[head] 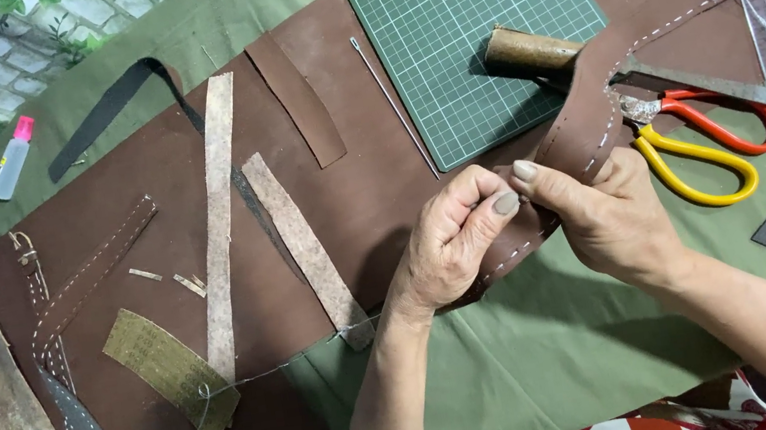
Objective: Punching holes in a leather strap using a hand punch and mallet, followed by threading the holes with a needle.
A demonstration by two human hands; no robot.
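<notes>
Two hands meeting near the middle of the table: left hand (pixel 453 240) and right hand (pixel 605 212), fingers pressed together, pinching the stitched brown leather strap (pixel 591 118). Just beside, toward the right edge, scissors (pixel 702 147) with red and yellow handles. Behind, at the far edge, a green cutting mat (pixel 467 31) with a cork-coloured roll (pixel 531 51) and a long needle (pixel 394 107).
</notes>
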